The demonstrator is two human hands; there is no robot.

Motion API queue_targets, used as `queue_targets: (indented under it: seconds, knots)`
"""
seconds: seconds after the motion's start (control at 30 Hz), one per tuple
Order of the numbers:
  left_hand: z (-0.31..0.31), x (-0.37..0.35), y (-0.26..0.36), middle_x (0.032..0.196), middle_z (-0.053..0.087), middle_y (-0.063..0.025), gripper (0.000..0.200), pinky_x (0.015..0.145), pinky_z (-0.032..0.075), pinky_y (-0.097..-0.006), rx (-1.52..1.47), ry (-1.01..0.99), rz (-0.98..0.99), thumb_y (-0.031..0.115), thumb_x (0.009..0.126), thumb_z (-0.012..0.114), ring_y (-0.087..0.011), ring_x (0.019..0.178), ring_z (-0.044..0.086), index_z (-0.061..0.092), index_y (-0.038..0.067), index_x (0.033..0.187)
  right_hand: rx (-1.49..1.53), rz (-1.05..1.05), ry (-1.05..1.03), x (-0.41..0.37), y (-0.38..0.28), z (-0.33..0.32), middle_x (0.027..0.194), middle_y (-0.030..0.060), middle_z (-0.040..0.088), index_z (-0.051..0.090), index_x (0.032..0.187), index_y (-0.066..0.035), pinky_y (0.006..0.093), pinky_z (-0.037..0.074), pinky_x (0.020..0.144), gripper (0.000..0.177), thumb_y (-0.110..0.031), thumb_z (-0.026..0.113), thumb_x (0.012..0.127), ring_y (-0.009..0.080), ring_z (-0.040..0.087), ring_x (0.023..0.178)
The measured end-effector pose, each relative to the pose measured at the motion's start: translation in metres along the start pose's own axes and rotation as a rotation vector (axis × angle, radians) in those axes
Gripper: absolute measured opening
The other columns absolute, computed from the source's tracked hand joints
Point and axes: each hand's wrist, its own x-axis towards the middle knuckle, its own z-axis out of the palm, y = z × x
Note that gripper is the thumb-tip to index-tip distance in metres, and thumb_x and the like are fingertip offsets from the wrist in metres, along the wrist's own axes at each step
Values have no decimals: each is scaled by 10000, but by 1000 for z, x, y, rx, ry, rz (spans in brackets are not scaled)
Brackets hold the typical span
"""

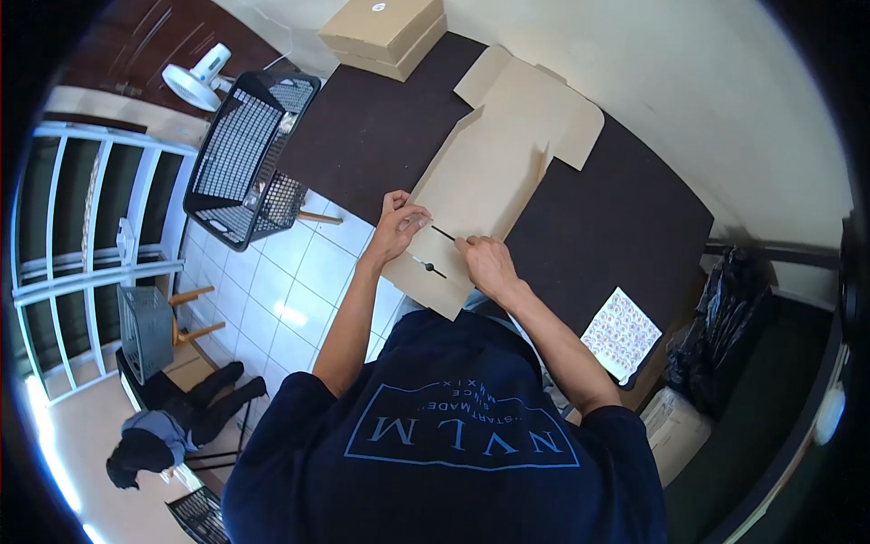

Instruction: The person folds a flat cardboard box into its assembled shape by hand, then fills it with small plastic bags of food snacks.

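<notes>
An unfolded brown cardboard box [485, 172] lies lengthwise on the dark table, its near flap [444, 295] reaching past the table edge toward my body. My left hand [396, 227] pinches the box at its left edge, thumb and index finger close together. On the opposite side my right hand [489, 263] has its fingers curled over the cardboard near the fold. A thin dark strip [443, 233] runs between the two hands' fingertips. Nearer to me, the flap carries a small black round mark [430, 267] with a short line.
Two closed cardboard boxes [385, 32] are stacked at the table's far left. A sheet of round stickers [622, 335] lies at the right edge of the table [616, 227]. Black basket [240, 154] and white fan [195, 82] stand left. A person [159, 431] sits lower left.
</notes>
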Motion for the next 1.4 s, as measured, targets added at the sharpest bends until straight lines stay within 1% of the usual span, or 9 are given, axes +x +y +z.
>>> queue_targets:
  seconds: [0.1, 0.27, 0.63, 0.73, 0.8, 1.1, 1.23, 1.37, 1.4]
  knots:
    - [0, -2, 2, 1270, 347, -104, 146, 988, 419, -407, -8, -13, -8, 84, 854, 672, -301, 1253, 411, 691, 120, 994, 2, -126, -61, 13, 2, -4, 1221, 191, 574, 581, 1138, -3, 447, 531, 809, 352, -12, 540, 788, 358, 667, 821]
    - [-3, -4, 4, 1304, 358, -111, 158, 983, 425, -401, -26, 1, 18, 87, 867, 654, -308, 1256, 415, 681, 121, 1020, -69, -291, -187, 27, 2, -14, 1566, 151, 154, 450, 1343, -18, 458, 554, 782, 613, 66, 562, 746, 367, 665, 832]
    - [-12, -18, 11, 1279, 457, -91, 267, 971, 442, -384, -166, 104, -50, 22, 856, 592, -262, 1206, 485, 614, 108, 1107, -97, -419, -283, 40, 10, -11, 1581, 130, 112, 393, 1400, -12, 443, 537, 838, 760, 126, 569, 674, 376, 649, 899]
    - [-22, -45, -28, 1254, 482, -101, 384, 943, 458, -371, -174, 346, -155, -21, 824, 585, -260, 1167, 503, 579, 129, 1177, -59, -409, -303, 39, 11, -12, 1583, 123, 109, 381, 1415, -36, 440, 524, 879, 808, 141, 561, 648, 394, 635, 950]
    - [-27, -73, -74, 1224, 506, -108, 447, 879, 490, -366, 149, 425, -250, -51, 793, 588, -267, 1122, 527, 573, 133, 1200, -31, -405, -307, 38, 9, -15, 1584, 117, 105, 383, 1414, -45, 440, 519, 890, 807, 147, 550, 648, 396, 631, 960]
    - [-28, -91, -46, 1182, 549, -74, 523, 839, 519, -374, 73, 153, -90, 48, 793, 694, -230, 1162, 519, 510, 142, 1274, 23, -395, -358, 41, 13, -19, 1593, 76, 85, 399, 1415, -95, 426, 508, 925, 810, 156, 517, 654, 375, 609, 1060]
    - [-20, -61, -12, 1212, 560, -102, 536, 795, 519, -349, -274, 85, -204, 145, 803, 740, -210, 1136, 546, 512, 82, 1284, 54, -412, -313, 42, 18, -14, 1586, 77, 127, 406, 1412, -105, 434, 499, 936, 737, 92, 539, 714, 375, 604, 1069]
    - [-29, -33, 10, 1302, 395, -104, 640, 887, 489, -372, 103, 121, 11, 172, 736, 810, -257, 1201, 446, 516, 186, 1304, 143, -404, -334, 47, 23, -17, 1567, 99, 198, 394, 1417, -113, 445, 498, 932, 654, -9, 566, 795, 377, 596, 1084]
    - [-35, -25, 16, 1296, 345, -87, 640, 935, 457, -385, -30, 64, -54, 200, 691, 844, -273, 1211, 410, 554, 223, 1261, 142, -400, -327, 48, 25, -18, 1567, 99, 198, 394, 1417, -113, 445, 498, 932, 654, -9, 566, 795, 377, 596, 1084]
